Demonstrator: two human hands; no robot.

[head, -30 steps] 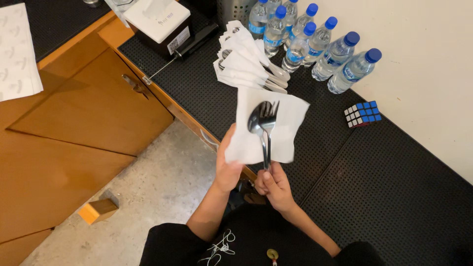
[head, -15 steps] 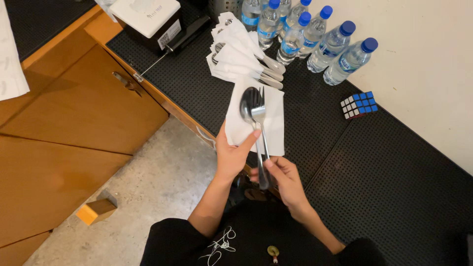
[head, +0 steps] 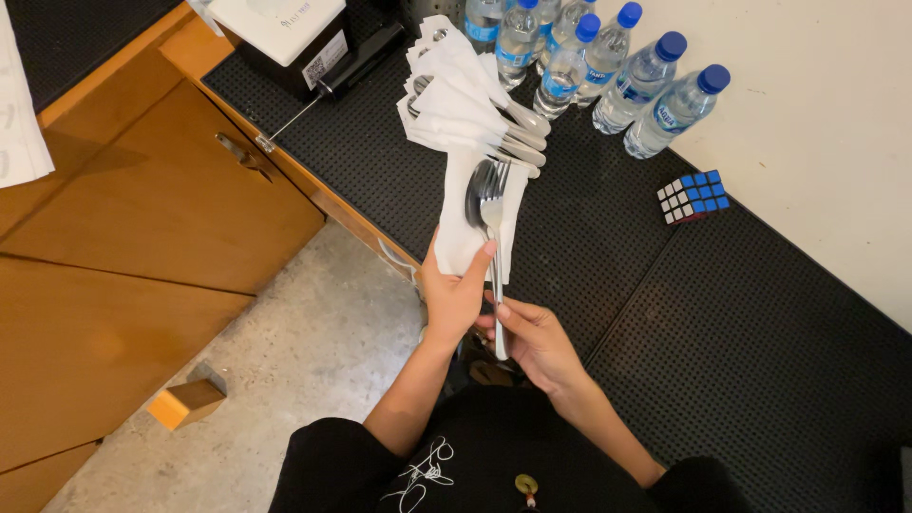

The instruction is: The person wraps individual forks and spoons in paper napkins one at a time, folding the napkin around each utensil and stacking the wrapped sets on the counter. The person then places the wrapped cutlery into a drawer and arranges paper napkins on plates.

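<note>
Napkin pinched in my left hand; right hand pinching spoon and fork handles; wrapped bundles just beyond napkin.

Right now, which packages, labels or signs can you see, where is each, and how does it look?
Water bottles: top centre on the black mat, clear, blue caps, pale labels.
White box: top left of centre, small square black-and-white code label.
White sheet: far left edge, faint grey marks.

The person wears a black short-sleeved top with a thin white line drawing on the chest and a small round gold pendant below it. Both forearms are bare, and the left hand and right hand have no gloves, rings or watch.
</note>
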